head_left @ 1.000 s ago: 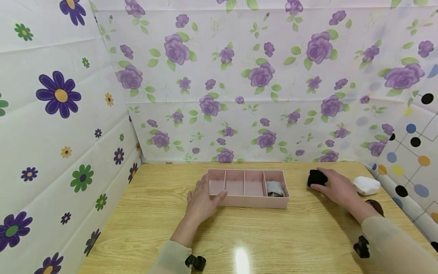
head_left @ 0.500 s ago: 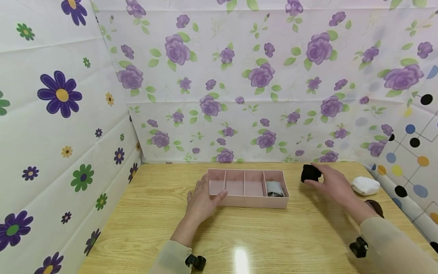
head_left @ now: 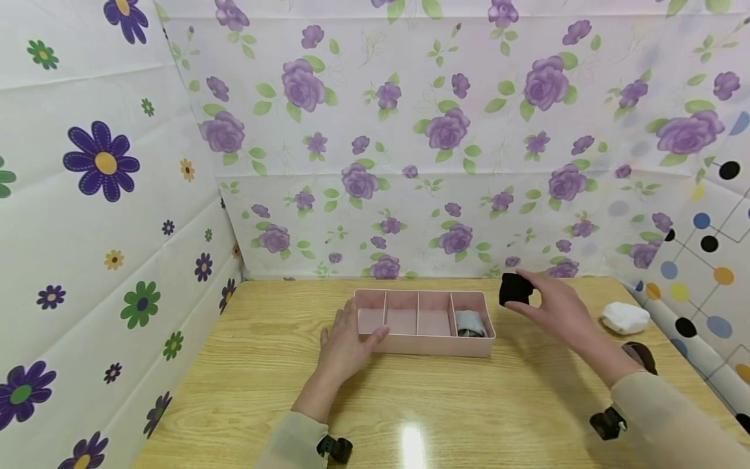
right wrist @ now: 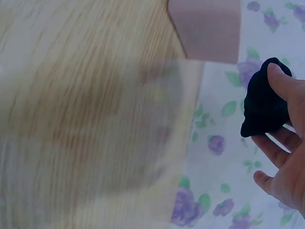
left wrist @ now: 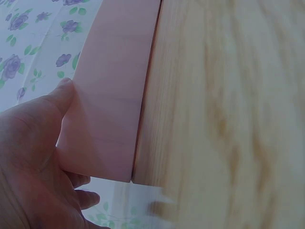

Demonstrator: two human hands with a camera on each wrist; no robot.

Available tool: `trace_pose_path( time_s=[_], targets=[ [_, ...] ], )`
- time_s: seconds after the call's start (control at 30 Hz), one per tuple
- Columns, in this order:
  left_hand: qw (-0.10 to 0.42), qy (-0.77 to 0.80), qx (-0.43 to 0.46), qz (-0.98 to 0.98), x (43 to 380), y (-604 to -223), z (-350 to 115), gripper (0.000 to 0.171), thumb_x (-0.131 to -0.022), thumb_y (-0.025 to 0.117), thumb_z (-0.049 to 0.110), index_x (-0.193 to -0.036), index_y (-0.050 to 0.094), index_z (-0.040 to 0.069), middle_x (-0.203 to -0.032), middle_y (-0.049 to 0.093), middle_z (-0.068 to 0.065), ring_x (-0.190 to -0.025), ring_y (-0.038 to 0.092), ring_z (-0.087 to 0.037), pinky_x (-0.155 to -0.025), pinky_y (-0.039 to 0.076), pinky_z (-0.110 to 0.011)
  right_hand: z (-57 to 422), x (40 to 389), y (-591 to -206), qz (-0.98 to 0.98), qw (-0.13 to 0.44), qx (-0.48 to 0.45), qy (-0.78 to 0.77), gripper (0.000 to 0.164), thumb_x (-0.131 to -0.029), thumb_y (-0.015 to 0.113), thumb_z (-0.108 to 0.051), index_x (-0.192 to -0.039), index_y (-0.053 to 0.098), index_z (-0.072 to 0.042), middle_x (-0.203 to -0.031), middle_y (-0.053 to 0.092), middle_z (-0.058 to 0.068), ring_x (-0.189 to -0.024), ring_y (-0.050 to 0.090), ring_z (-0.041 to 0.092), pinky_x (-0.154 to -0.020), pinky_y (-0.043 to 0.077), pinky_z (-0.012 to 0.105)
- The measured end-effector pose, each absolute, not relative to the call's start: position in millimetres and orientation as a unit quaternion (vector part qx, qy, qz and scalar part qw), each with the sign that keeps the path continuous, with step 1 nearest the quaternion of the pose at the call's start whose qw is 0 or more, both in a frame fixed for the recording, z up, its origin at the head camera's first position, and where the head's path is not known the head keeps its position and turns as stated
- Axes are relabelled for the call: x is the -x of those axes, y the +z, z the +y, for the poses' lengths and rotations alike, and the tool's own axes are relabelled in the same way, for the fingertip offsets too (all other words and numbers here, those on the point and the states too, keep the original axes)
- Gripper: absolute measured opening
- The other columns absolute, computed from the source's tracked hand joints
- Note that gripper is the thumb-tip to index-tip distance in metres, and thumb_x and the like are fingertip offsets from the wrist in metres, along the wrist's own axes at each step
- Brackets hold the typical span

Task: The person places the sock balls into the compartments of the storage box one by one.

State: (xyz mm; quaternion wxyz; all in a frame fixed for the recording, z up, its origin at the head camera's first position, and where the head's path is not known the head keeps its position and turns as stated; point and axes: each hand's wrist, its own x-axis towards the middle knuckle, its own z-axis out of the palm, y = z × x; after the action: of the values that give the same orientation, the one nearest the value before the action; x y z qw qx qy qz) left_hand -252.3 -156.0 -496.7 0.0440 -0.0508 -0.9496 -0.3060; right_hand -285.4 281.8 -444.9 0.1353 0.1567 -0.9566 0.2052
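Observation:
A long pink organizer box [head_left: 433,345] with a row of open compartments stands on the wooden table. My left hand [head_left: 342,345] holds its left front corner, the thumb on the front rim and the fingers round the left end. In the left wrist view, the thumb of the left hand [left wrist: 33,129] lies at the edge of the pink wall. My right hand [head_left: 559,309] pinches a small black cloth bundle [head_left: 515,290] between thumb and fingers, raised above the table, right of the box. The right wrist view shows the black bundle [right wrist: 264,102] soft and folded.
A grey cloth bundle [head_left: 471,322] lies in the box's rightmost compartment. On the right of the table [head_left: 469,410] are a white cloth bundle [head_left: 625,318] and a dark brown bundle [head_left: 641,355], partly behind the right forearm. Flower-patterned sheets hang behind and at the left.
My right hand has lifted the black cloth bundle and carried it left, closer to the box. The left hand and the box have stayed in place.

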Motion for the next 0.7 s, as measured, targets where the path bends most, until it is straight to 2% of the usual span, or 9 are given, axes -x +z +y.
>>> trace_pose_path(
  time_s=[0.43,0.7],
  targets=[
    [0.043,-0.315,0.052,-0.947,252,-498,-156,0.112,-0.103,0.061,0.074,-0.179,0.009,0.009,-0.183,0.017,-0.015,-0.167,0.018,-0.044,-0.127,0.011,-0.078,241,274,-433,-0.940,0.160,-0.199,0.225,0.079,-0.099,0.087,-0.036,-0.162,0.053,-0.002,-0.154,0.060,0.028,-0.137,0.058,0.052,-0.106,0.050,0.072],
    [0.041,-0.310,0.049,-0.949,254,-499,-156,0.111,-0.104,0.061,0.073,-0.178,0.012,0.007,-0.183,0.017,-0.015,-0.167,0.018,-0.043,-0.127,0.011,-0.078,213,271,-437,-0.937,0.136,-0.211,0.244,0.080,-0.099,0.087,-0.033,-0.165,0.051,-0.006,-0.154,0.061,0.024,-0.137,0.058,0.051,-0.106,0.050,0.071]
  ],
)
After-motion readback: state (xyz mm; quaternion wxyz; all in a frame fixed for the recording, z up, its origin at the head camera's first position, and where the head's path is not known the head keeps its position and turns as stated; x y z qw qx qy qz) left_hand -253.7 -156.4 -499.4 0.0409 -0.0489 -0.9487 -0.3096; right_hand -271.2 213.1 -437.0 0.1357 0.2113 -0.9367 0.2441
